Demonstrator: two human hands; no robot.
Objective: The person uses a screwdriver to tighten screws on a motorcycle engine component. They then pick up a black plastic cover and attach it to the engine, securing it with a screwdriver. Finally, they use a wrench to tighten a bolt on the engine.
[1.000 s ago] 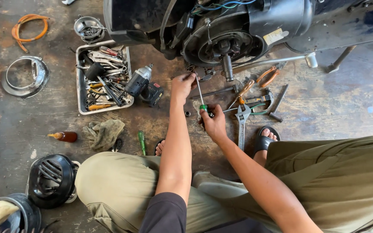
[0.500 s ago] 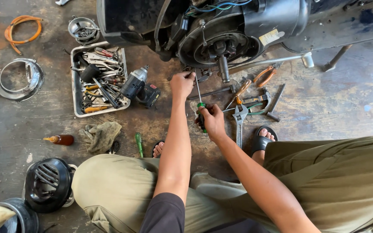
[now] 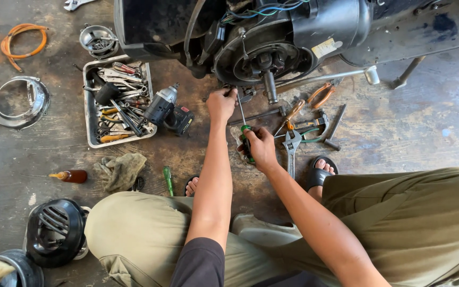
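I squat on a stained concrete floor in front of a black scooter engine (image 3: 264, 56). My right hand (image 3: 261, 149) grips the green handle of a screwdriver (image 3: 244, 125) whose shaft points up toward the engine's underside. My left hand (image 3: 222, 102) reaches to the screwdriver's tip, fingers closed on a small part at the engine's lower edge. What the tip touches is hidden by the fingers.
A metal tray (image 3: 90, 106) of wrenches lies left, with a cordless impact driver (image 3: 168, 109) beside it. Pliers, an adjustable wrench (image 3: 291, 149) and bars lie right of my hands. A rag (image 3: 120, 170), small bottle (image 3: 71, 176), second green screwdriver (image 3: 168, 179), headlight ring (image 3: 19, 102) and orange hose (image 3: 22, 45) sit left.
The view has shifted slightly, so everything sits a little lower and left in frame. Both hands keep their places at the screwdriver and engine edge.
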